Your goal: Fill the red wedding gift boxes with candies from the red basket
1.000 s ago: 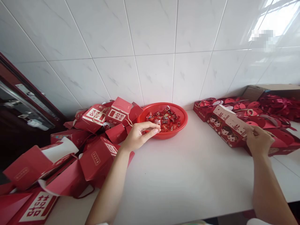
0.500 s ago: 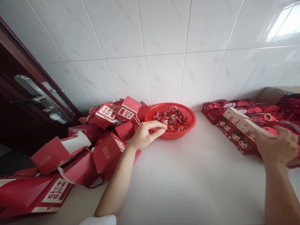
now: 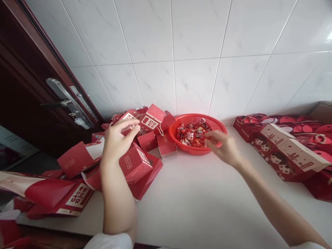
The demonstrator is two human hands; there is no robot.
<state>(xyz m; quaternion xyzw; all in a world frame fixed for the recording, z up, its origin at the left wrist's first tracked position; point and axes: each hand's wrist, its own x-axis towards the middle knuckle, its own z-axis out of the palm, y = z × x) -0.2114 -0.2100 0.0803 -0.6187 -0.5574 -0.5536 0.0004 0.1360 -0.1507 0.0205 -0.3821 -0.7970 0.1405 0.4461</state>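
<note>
A red plastic basket (image 3: 199,150) stands against the wall with several wrapped candies (image 3: 190,135) in it. At its right rim is my right hand (image 3: 223,145), fingertips reaching over the candies with thumb and fingers slightly apart. Nothing shows in its grasp. My left hand (image 3: 118,138) hovers above a heap of red gift boxes on the left, fingers and thumb apart, with nothing visible between them. Nearest it are a box with a white character label (image 3: 150,122) and a tilted red box (image 3: 133,164).
A dark door with a metal handle (image 3: 64,100) is at the left. Closed red boxes with cartoon faces and cream tops (image 3: 293,148) line the right side of the white table (image 3: 194,207). Behind is a tiled wall (image 3: 194,83).
My right hand has moved left from the boxes on the right to the basket. My left hand has drawn back from the candies to the box heap. The view has turned left.
</note>
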